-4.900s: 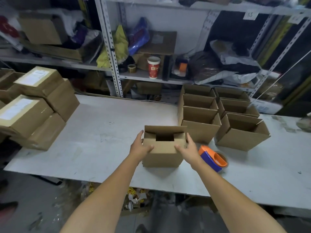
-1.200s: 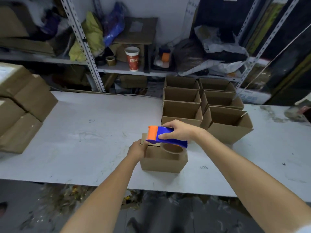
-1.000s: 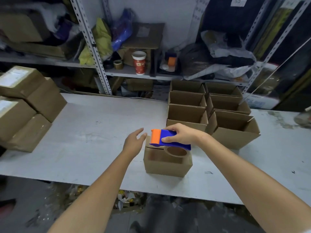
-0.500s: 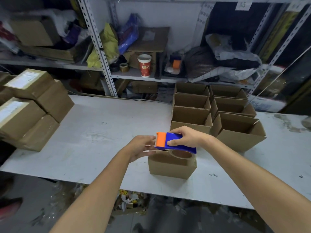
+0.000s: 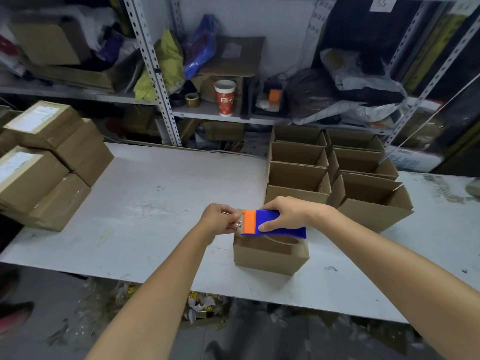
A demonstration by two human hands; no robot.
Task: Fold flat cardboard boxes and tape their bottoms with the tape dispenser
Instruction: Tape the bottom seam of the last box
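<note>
Right grip clasps the dispenser over a box; left grip pinches its tape. Taping looks unstarted; folded boxes stand beyond.

A red paper cup stands on the far grey metal shelf, right of a crumpled yellow bag and a blue plastic bag.

White worktable; slotted metal shelving behind, crammed with clutter; pale wall; grey littered floor below
</note>
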